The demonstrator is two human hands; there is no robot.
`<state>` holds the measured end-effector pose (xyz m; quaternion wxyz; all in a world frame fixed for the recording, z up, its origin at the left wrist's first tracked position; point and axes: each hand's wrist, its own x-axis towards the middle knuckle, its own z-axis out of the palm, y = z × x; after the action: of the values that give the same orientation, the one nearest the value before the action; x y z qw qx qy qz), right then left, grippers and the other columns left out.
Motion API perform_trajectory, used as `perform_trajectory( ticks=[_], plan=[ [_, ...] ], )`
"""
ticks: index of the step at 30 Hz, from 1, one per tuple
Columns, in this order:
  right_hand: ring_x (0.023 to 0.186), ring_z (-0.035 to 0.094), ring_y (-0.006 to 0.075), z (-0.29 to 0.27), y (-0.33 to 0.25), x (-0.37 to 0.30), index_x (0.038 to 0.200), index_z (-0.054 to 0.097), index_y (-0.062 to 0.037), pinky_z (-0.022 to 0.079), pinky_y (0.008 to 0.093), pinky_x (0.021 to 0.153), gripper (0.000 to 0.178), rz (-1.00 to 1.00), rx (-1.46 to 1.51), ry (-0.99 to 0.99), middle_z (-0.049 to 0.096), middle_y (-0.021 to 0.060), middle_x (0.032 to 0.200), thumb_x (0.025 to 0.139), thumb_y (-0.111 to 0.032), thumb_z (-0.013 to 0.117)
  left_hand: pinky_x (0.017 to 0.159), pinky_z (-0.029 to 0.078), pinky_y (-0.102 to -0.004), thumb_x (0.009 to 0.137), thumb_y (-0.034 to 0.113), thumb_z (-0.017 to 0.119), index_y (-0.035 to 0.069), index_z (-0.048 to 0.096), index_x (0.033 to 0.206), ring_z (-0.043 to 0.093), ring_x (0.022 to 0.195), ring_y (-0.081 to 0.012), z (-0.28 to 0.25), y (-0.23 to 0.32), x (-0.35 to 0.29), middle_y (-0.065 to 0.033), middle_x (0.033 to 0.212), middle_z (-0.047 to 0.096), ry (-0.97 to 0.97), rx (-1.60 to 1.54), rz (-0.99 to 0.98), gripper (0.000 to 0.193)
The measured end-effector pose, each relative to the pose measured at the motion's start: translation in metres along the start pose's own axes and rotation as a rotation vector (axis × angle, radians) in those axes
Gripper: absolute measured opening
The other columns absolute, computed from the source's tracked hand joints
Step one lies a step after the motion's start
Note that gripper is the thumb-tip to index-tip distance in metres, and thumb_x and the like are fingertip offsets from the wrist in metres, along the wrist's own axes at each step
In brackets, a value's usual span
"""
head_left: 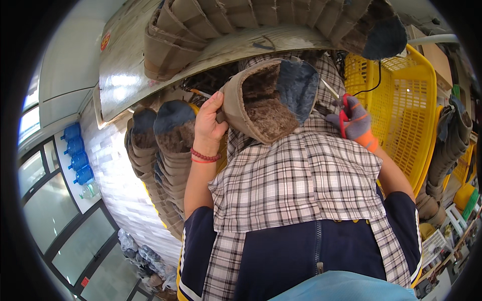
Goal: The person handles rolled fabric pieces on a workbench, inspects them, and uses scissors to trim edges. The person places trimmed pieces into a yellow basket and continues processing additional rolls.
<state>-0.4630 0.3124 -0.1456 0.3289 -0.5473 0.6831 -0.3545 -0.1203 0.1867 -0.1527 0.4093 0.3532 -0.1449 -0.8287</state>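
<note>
My left hand (209, 121), bare with a red bead bracelet, grips the left edge of a fleece-lined shoe upper (266, 113). Its outside is brown fabric, and brown and blue plush lines the inside. The opening faces up over my plaid apron (281, 175). To the right, my right hand (360, 124) wears a grey and orange glove and is closed around red-handled scissors (343, 120). Their blades point up and left, close to the upper's blue end but apart from it.
A row of nested shoe uppers (251, 15) lies on the worn worktable (125, 75) ahead. More stacked uppers (163, 145) stand at the left. On the right is a yellow plastic basket (406, 115), with further uppers (442, 165) beyond. Blue water bottles (76, 153) stand far left.
</note>
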Motion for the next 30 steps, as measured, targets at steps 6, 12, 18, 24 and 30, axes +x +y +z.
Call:
perform_trajectory(
  ticks=[6,12,18,24,30],
  plan=[
    [0.071,0.066,0.0287,0.051,-0.032,0.008,0.103,0.059,-0.0084,0.053,0.0347,0.065,0.031,-0.108,-0.090,-0.116,0.066,0.0142,0.082,0.078,-0.020,0.072,0.074,0.052,-0.0352,0.097,0.015,0.047,-0.002,0.055,0.114,0.062,0.086,-0.0212,0.022,-0.002,-0.002,-0.0114,0.101,0.063,0.042,-0.005,0.018,0.025],
    [0.064,0.060,0.0172,-0.014,0.057,0.014,0.106,0.060,-0.0070,0.050,0.0290,0.063,0.025,-0.011,0.035,0.458,0.064,0.0040,0.077,0.084,-0.015,0.067,0.060,0.031,-0.0296,0.095,0.009,0.045,0.002,0.050,0.093,0.034,0.065,-0.0142,-0.002,0.004,-0.014,-0.0020,0.072,0.039,0.052,-0.256,-0.014,0.009],
    [0.071,0.061,0.0204,-0.152,0.115,0.049,0.100,0.065,-0.0041,0.047,0.0314,0.067,0.036,0.459,-0.321,0.677,0.067,0.0091,0.084,0.086,-0.037,0.065,0.060,0.029,-0.0288,0.090,0.005,0.046,0.001,0.048,0.092,0.031,0.064,-0.0140,-0.023,0.011,-0.021,-0.0020,0.072,0.036,0.043,-0.405,-0.048,0.005],
    [0.093,0.062,0.0327,-0.227,0.126,0.124,0.102,0.064,-0.0035,0.047,0.0397,0.080,0.044,0.342,-0.618,0.405,0.065,0.0193,0.099,0.082,-0.043,0.061,0.061,0.039,-0.0316,0.095,0.016,0.046,0.005,0.056,0.096,0.045,0.068,-0.0173,-0.004,0.023,-0.021,-0.0028,0.077,0.048,0.040,-0.086,-0.049,0.014],
    [0.103,0.060,0.0357,-0.223,0.071,0.225,0.113,0.060,-0.0041,0.047,0.0421,0.089,0.054,0.340,-0.801,0.367,0.064,0.0194,0.111,0.080,-0.047,0.060,0.056,0.031,-0.0283,0.096,0.018,0.047,0.005,0.056,0.096,0.038,0.061,-0.0120,0.042,0.049,-0.037,0.0013,0.067,0.042,-0.147,0.049,0.123,0.016]
  ],
)
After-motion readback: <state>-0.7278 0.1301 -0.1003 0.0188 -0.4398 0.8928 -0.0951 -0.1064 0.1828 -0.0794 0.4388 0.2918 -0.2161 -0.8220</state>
